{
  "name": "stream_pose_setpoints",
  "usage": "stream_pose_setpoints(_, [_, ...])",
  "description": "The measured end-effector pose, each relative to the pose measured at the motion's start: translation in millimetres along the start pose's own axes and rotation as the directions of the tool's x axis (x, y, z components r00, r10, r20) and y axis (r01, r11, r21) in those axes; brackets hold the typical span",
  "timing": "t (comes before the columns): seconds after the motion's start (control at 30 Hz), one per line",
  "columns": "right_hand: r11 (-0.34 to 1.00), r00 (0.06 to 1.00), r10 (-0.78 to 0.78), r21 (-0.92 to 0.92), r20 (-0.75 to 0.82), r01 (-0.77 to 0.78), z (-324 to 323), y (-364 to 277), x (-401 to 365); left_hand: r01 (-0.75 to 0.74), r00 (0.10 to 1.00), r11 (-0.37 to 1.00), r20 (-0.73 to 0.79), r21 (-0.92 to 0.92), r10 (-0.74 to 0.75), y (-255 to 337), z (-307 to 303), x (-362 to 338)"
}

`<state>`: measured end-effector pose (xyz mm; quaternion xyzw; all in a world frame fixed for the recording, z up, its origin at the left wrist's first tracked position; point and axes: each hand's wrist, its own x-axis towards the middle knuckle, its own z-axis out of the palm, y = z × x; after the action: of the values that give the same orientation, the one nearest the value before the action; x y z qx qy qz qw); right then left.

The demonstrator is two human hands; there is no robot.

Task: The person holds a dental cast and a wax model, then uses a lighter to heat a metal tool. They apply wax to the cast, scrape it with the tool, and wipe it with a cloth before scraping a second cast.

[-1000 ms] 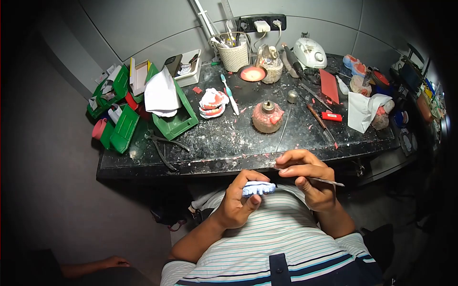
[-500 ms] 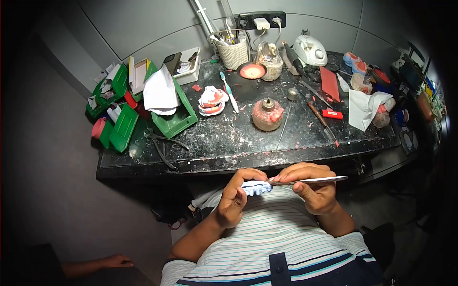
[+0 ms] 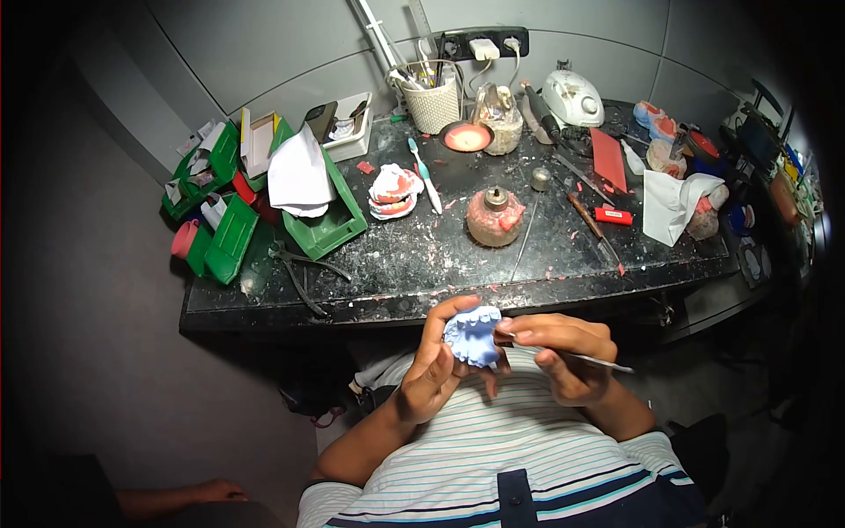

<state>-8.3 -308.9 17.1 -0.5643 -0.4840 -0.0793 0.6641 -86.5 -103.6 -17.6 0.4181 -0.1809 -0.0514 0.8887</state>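
My left hand [image 3: 429, 374] grips a light blue dental cast [image 3: 473, 336] by its edge, in front of the bench. The cast's row of teeth and hollow inner side face up toward me. In my right hand [image 3: 572, 356] is a slim metal dental spatula [image 3: 603, 362], held like a pen. Its working end is hidden behind my fingertips, right at the cast's right edge. Past my hands, a spirit burner [image 3: 495, 218] with pink wax on its side stands on the bench, and a white and red denture model [image 3: 393, 192] sits to its left.
The black bench [image 3: 414, 264] carries green bins [image 3: 321, 231] and pliers [image 3: 304, 273] at left. Toward the right lie a wax knife [image 3: 591, 220], a red lighter [image 3: 613, 216] and a pink wax sheet [image 3: 607, 160]. Another person's hand [image 3: 220, 491] shows at lower left.
The blue cast has been turned from edge-on so its toothed inner side faces up. The spatula's outer end has dipped lower, and my right hand has shifted slightly down.
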Motion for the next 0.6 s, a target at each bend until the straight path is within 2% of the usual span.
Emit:
stream_pose_setpoints(0.1, [0.995,1.0,0.019,-0.099,0.003,-0.019,3.0,8.9,-2.2,0.068,0.997,0.993,0.015,0.092,-0.07,6.8,4.8,0.9])
stream_pose_setpoints(0.13, [0.992,1.0,0.028,-0.12,0.002,-0.027,3.1,9.7,-2.6,0.07,0.998,0.998,0.011,-0.004,-0.07,5.2,4.2,0.3])
stream_pose_setpoints(0.17, [0.989,0.999,0.037,-0.14,0.0,-0.036,3.3,9.9,-2.8,0.067,0.998,0.998,0.011,-0.003,-0.067,5.0,4.2,0.3])
stream_pose_setpoints(0.23, [0.989,0.998,0.054,-0.138,-0.017,-0.055,3.6,9.1,-2.2,0.107,0.994,0.993,-0.024,0.044,-0.106,6.9,6.2,1.0])
stream_pose_setpoints(0.33, [0.988,0.998,0.061,-0.142,-0.033,-0.065,2.4,9.2,-0.6,0.096,0.995,0.995,-0.011,-0.007,-0.096,8.2,7.6,1.7])
stream_pose_setpoints(0.6, [0.992,0.995,0.061,-0.107,-0.075,-0.069,2.5,9.5,-0.3,0.072,0.997,0.997,-0.027,-0.007,-0.072,7.8,3.7,3.2])
